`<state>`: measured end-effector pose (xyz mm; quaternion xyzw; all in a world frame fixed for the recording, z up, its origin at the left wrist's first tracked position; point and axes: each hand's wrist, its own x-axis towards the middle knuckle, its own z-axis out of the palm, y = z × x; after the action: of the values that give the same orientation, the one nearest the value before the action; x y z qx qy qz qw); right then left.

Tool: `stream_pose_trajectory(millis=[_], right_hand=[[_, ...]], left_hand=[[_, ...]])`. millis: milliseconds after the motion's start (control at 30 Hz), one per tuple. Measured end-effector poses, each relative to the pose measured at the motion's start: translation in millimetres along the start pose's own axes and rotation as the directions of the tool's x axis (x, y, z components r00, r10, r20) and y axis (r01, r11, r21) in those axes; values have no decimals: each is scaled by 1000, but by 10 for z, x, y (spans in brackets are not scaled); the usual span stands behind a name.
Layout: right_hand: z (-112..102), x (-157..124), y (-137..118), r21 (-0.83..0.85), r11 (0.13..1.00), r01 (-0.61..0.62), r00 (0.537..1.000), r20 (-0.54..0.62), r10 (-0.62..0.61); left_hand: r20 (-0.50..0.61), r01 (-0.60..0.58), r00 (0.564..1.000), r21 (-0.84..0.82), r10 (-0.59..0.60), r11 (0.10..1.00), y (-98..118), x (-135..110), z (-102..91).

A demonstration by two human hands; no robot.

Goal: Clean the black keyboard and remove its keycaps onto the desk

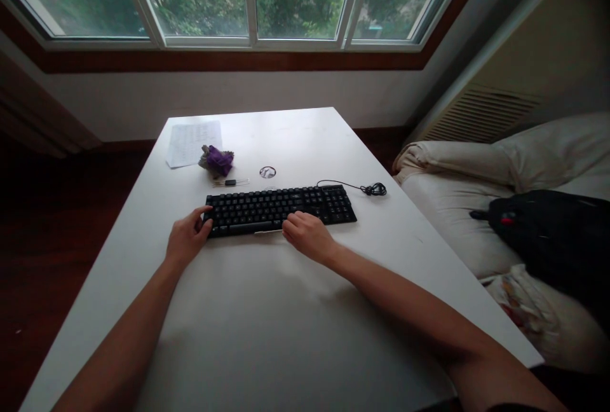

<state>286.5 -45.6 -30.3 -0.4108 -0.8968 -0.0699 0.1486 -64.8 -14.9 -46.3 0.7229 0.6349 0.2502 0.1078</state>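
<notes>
A black keyboard (281,207) lies flat on the white table. My left hand (187,234) holds its left end, with thumb and fingers at the edge. Over the lower right part of the keyboard, my right hand (307,233) is closed. A thin white stick (268,231) runs left from its fingers along the keyboard's front edge. The part inside the fingers is hidden. The keyboard's cable (374,189) is bundled at the back right.
Behind the keyboard are a purple and grey cloth bundle (216,160), a small black piece with thin pale rods (230,182) and a round black-and-white item (267,172). A printed sheet (190,142) lies at the back left. A sofa (443,205) with a black bag (553,234) stands right.
</notes>
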Motion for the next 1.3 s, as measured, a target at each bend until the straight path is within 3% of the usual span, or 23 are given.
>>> stream_pose_trajectory(millis=[367,567,1000,1300], right_hand=[[201,666,-596,101,990,102,990,88,-111],[240,876,-804,123,984,129,986,92,-141],[242,946,-960,175,980,95,977,170,-126],[123,574,-565,111,994,-14,986,165,-5]], left_hand=[[-6,52,999,-59,-52,997,-9,1,-42],[-18,61,998,-111,-63,992,10,-9,-69],[3,57,998,-146,-57,988,24,-13,-86],[0,34,999,-92,-34,995,-32,15,-37]])
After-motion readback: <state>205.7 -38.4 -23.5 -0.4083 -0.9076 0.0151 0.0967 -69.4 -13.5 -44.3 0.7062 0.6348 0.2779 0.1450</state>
